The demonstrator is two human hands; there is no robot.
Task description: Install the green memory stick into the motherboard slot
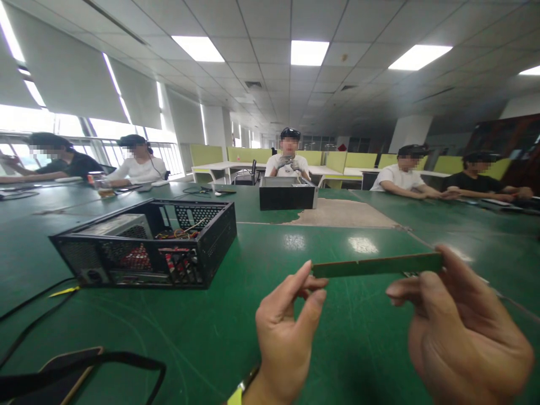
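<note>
A thin green circuit board strip, a RAM stick [377,265], is held up level above the table between my two hands. A small notch shows in its upper edge. The index and middle fingers of my left hand [289,332] close on its left end, with the thumb just below. At the right end, the bent fingers and thumb of my right hand [459,332] grip it. Left of my hands stands an open black computer case [217,242]. A metal power supply [122,226] and loose wires [179,233] show inside it.
Opposite me, a gloved person [289,163] sits behind another computer case [287,197]. More people sit along both sides of the green table [202,343]. Black cables [36,301] and a dark flat object [80,363] under a black strap [135,358] lie at the near left.
</note>
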